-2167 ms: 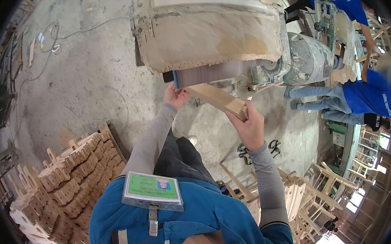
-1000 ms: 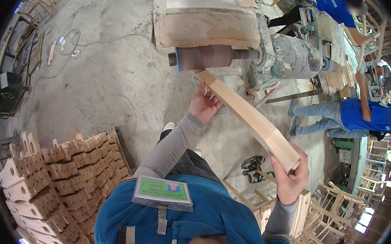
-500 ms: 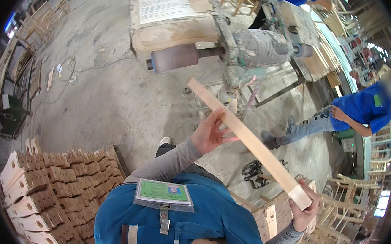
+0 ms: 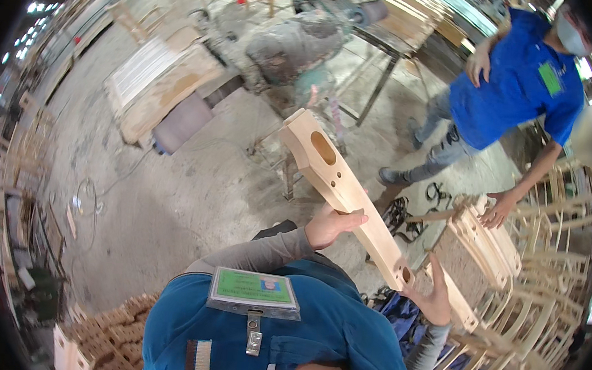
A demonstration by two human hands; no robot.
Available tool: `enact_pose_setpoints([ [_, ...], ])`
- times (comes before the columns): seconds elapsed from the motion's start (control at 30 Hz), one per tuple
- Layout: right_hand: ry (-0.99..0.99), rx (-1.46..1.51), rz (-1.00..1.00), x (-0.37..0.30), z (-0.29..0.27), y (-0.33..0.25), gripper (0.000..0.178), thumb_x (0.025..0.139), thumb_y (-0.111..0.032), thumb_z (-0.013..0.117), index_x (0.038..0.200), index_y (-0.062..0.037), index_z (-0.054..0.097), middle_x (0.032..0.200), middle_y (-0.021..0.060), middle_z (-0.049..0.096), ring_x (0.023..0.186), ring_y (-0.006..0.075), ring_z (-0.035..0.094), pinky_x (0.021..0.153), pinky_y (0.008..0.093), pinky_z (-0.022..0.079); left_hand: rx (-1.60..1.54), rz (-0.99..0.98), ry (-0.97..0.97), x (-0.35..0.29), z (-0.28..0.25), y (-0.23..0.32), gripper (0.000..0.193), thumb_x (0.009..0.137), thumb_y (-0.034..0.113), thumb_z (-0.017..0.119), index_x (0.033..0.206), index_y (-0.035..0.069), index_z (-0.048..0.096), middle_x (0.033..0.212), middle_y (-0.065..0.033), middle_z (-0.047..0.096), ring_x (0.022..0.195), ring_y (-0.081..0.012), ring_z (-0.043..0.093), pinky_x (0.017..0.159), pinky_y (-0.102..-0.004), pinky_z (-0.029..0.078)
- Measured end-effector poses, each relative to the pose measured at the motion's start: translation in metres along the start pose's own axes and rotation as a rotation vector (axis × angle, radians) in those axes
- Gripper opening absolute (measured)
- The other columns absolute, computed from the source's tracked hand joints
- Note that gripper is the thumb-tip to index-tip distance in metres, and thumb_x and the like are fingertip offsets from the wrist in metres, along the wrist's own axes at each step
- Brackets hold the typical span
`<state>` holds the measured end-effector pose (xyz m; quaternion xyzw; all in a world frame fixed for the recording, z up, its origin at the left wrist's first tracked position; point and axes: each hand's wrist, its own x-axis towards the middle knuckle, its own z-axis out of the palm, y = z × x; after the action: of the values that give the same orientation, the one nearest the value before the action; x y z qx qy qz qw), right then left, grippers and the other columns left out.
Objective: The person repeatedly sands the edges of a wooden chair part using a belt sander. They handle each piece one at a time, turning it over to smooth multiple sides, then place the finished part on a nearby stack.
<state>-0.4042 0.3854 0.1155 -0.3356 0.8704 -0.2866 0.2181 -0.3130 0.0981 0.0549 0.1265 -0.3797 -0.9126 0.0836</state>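
A pale wooden chair part [image 4: 366, 215], with a large oval hole at its wider far end and small round holes, slants across in front of me. My left hand [image 4: 332, 227] is closed around its middle, thumb lying over the face. At the near end my right hand [image 4: 435, 300] has its thumb by the edge and its fingers spread apart; it is not wrapped around the wood. Similar wooden parts [image 4: 489, 245] are stacked on the right, where a co-worker's hand [image 4: 497, 209] rests at the stack.
A drum sanding machine [image 4: 183, 122] stands ahead on the left. The co-worker in a blue shirt [image 4: 505, 83] stands close on the right. More wooden parts [image 4: 107, 333] are piled at lower left. Chair frames [image 4: 548, 253] crowd the right; a cable [image 4: 90, 196] lies on the floor.
My view has swung right. The wooden part has turned, bringing its holed face into sight. My right hand's fingers have spread from its near end. The co-worker has come nearer, reaching to the stack.
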Motion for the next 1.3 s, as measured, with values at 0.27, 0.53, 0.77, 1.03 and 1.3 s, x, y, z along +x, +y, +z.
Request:
enact_pose_setpoints([
  [0.27, 0.142, 0.214, -0.226, 0.063, 0.053, -0.043, 0.091, 0.062, -0.021, 0.079, 0.135, 0.0010, 0.030, 0.124, 0.0220, 0.047, 0.112, 0.0332, 0.049, 0.095, 0.0372, 0.038, 0.105, -0.078, -0.270, 0.020, 0.029, -0.007, 0.057, 0.079, 0.008, 0.065, 0.128, 0.001, 0.037, 0.114, -0.0061, 0.051, 0.105, -0.0141, 0.049, 0.088, -0.0287, 0.042],
  [0.53, 0.060, 0.816, 0.017, 0.085, 0.069, -0.029, 0.079, 0.068, -0.011, 0.073, 0.135, 0.0025, 0.032, 0.121, 0.0137, 0.051, 0.110, 0.0172, 0.048, 0.095, 0.0277, 0.035, 0.297, -0.186, -0.295, 0.063, 0.021, 0.022, 0.037, 0.082, 0.014, 0.065, 0.111, -0.002, 0.050, 0.101, -0.0054, 0.057, 0.093, -0.0118, 0.054, 0.078, -0.0266, 0.046],
  [0.77, 0.000, 0.760, 0.147, 0.099, 0.059, -0.026, 0.081, 0.068, -0.005, 0.071, 0.137, 0.0017, 0.029, 0.126, 0.0116, 0.048, 0.115, 0.0151, 0.043, 0.098, 0.0260, 0.030, 0.237, -0.084, -0.193, 0.109, 0.009, 0.047, 0.044, 0.086, 0.019, 0.061, 0.119, 0.001, 0.040, 0.106, -0.0073, 0.053, 0.096, -0.0131, 0.054, 0.082, -0.0276, 0.046],
  [1.03, 0.392, 0.120, -0.021, 0.100, 0.028, -0.032, 0.084, 0.057, -0.019, 0.076, 0.132, -0.0040, 0.040, 0.087, 0.0176, 0.055, 0.075, 0.0300, 0.058, 0.071, 0.0326, 0.047, -0.063, -0.111, -0.331, 0.139, 0.016, 0.060, 0.054, 0.095, 0.045, 0.027, 0.133, 0.005, 0.027, 0.129, -0.0119, 0.042, 0.117, -0.0255, 0.047, 0.094, -0.0428, 0.042],
  [1.3, 0.407, -0.041, 0.028, 0.091, -0.002, -0.024, 0.085, 0.057, -0.019, 0.074, 0.133, -0.0051, 0.038, 0.088, 0.0172, 0.053, 0.073, 0.0314, 0.056, 0.066, 0.0355, 0.048, -0.085, -0.152, -0.408, 0.156, 0.027, 0.051, 0.053, 0.096, 0.042, 0.026, 0.134, 0.005, 0.025, 0.132, -0.0131, 0.040, 0.120, -0.0269, 0.044, 0.095, -0.0471, 0.041],
])
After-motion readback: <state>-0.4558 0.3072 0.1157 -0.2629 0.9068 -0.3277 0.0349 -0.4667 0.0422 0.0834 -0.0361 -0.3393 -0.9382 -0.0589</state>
